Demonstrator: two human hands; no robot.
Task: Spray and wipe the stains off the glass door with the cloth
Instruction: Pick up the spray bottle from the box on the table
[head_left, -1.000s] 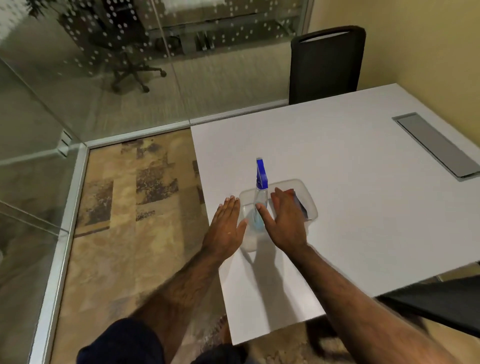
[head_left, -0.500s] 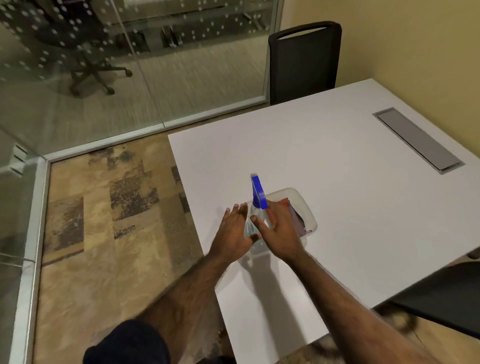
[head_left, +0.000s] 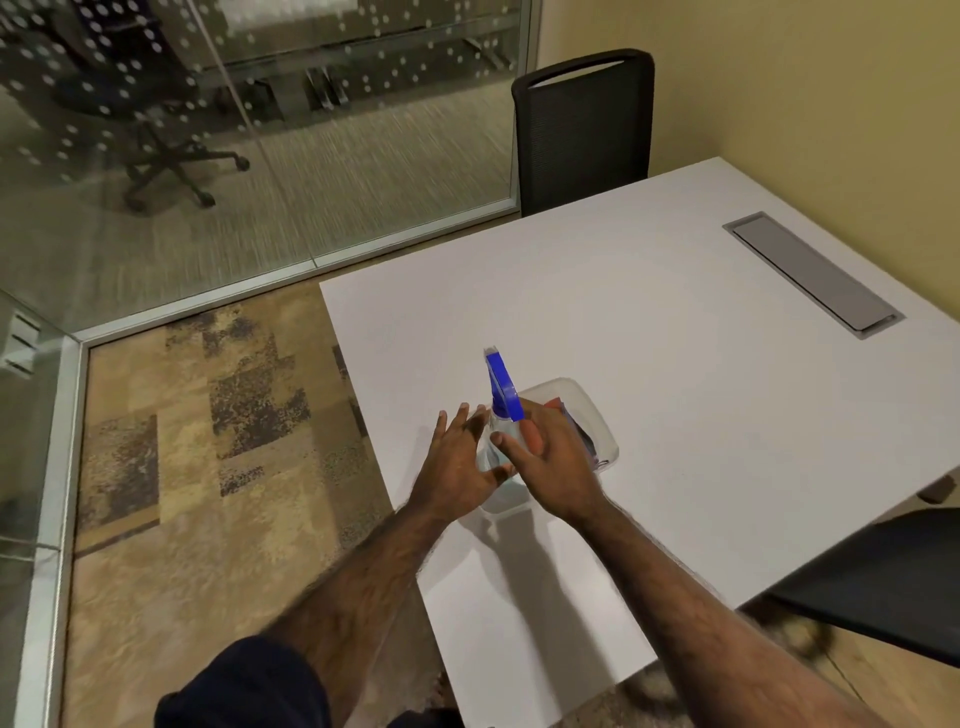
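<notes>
A clear spray bottle (head_left: 497, 435) with a blue trigger head (head_left: 501, 387) stands upright in a clear plastic tub (head_left: 605, 431) on the white table (head_left: 675, 364). A dark folded cloth (head_left: 584, 439) lies in the tub behind my right hand. My left hand (head_left: 460, 470) is at the bottle's left side with its fingers spread and its thumb under the bottle's body. My right hand (head_left: 553, 465) is at the bottle's right side, thumb and forefinger against it, not closed round it. The glass wall (head_left: 311, 156) with white dots runs along the back and left.
A black chair (head_left: 584, 130) stands at the table's far end by the yellow wall. Another dark chair (head_left: 883, 587) is at the right near edge. A grey cable hatch (head_left: 810, 273) is set in the table. Patterned carpet (head_left: 208, 467) lies to the left.
Both hands have moved in from the tub's near edge and now flank the bottle. The view has shifted left and the tub sits further right in it.
</notes>
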